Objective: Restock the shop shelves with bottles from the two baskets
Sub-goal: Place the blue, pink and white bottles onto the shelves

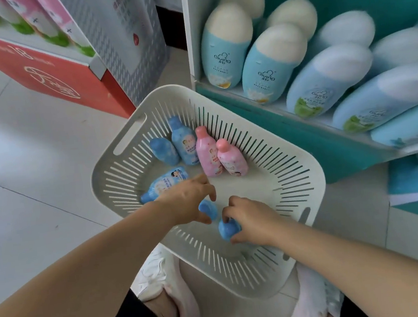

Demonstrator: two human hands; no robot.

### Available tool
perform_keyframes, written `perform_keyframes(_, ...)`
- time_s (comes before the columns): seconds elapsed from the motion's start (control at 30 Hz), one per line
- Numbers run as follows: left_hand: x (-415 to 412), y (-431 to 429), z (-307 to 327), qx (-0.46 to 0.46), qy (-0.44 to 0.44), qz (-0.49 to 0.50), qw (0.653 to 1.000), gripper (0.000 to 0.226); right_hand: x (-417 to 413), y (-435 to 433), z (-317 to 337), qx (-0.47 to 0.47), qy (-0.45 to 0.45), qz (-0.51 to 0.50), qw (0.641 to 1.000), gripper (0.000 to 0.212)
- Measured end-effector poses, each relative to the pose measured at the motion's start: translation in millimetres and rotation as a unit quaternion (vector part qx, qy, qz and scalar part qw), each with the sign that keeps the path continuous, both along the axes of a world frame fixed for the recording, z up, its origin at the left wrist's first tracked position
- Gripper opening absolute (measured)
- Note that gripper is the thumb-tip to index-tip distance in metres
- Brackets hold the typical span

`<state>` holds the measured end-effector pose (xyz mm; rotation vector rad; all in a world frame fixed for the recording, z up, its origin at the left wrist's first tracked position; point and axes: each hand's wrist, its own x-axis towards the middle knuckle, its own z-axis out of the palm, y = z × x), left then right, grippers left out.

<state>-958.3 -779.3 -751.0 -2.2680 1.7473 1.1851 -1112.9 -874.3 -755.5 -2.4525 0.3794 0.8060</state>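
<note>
Down in the middle of the frame, a white slotted basket [117, 172] sits on the tiled floor beside a teal shelf [289, 130]. One blue bottle [163, 184] lies on its side, its long axis slanting from lower left to upper right with the cap at the lower left. Two more blue bottles [183, 145] and two pink bottles [209, 155] lean near the far wall, caps toward the top of the frame. Both forearms reach in from the bottom corners. The left hand [186, 204] curls its fingers around a blue cap [207, 209]; the right hand [252, 220], palm down, pinches another blue cap [228, 229]. The bodies under those caps are hidden, so they are probably bottles. The small bottles carry speckled labels; the shelf holds large pale-blue bottles [268, 70] with cream tops.
</note>
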Motion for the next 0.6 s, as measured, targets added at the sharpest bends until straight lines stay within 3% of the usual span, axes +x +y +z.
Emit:
perform_keyframes(0.23,-7,-2,-15,0.048,0.000,-0.014,0.999,0.050,-1,1,-5,-0.012,-0.004,-0.029,1.000,0.030)
perform_keyframes(0.33,-7,-1,-16,0.032,-0.005,-0.001,0.999,0.037,0,0,-4,-0.028,-0.016,-0.023,0.999,0.028)
perform_keyframes(0.6,6,-8,-1,-0.032,-0.020,0.065,0.997,0.033,2,-20,20,-0.039,-0.062,-0.024,0.997,0.026)
